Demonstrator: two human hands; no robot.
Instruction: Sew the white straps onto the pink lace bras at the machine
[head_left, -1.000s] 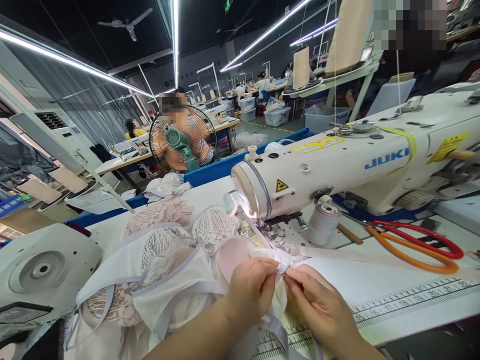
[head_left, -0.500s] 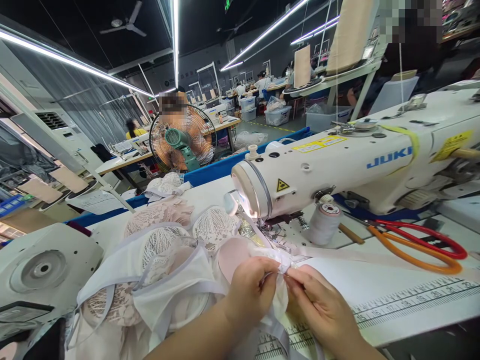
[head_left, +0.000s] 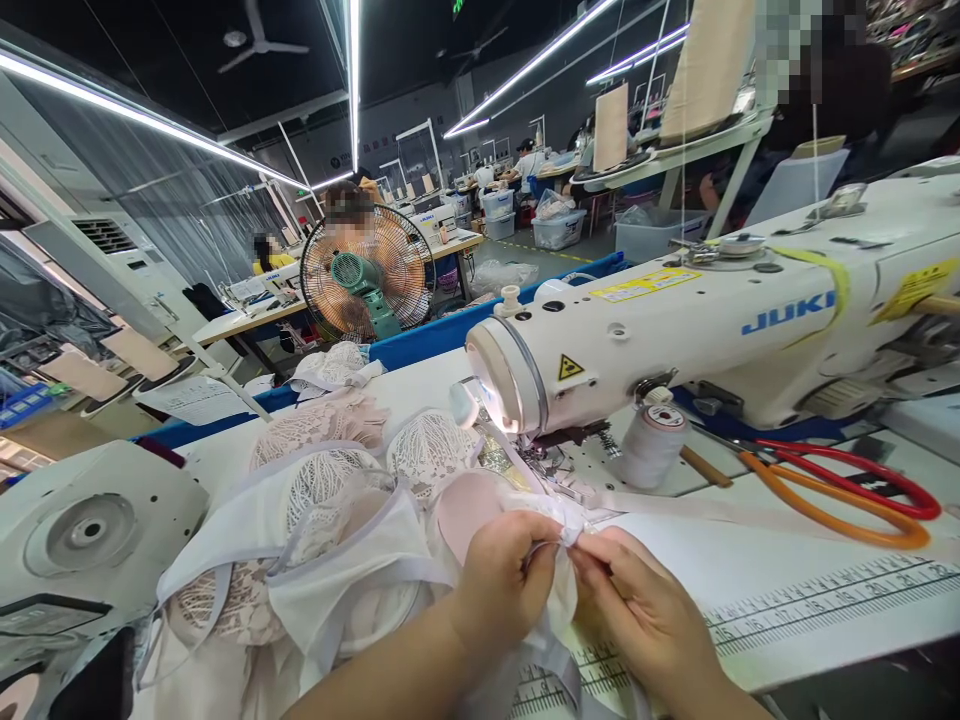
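Observation:
My left hand [head_left: 508, 568] pinches the edge of a pale bra [head_left: 564, 592] between thumb and forefinger. Right beside it, my right hand [head_left: 637, 590] pinches the same edge, so the fingertips of both hands nearly meet. One padded pinkish cup [head_left: 459, 510] shows behind my left hand. Beyond my hands is the lit needle area of a white sewing machine [head_left: 585, 360]; a strip of the fabric runs toward it. Left of my hands lies a heap of lace bras [head_left: 337, 510] with white bands and straps. My fingers hide the gripped spot.
A thread cone [head_left: 655, 446] stands under the machine arm. Scissors [head_left: 847, 500] with red and orange handles lie on the right. A printed ruler [head_left: 817, 605] runs along the table's front. Another machine part [head_left: 105, 530] is at left, and a large fan [head_left: 367, 272] stands behind.
The view has shifted very slightly. Both hands keep the same pinch on the bra edge, with hardly any movement.

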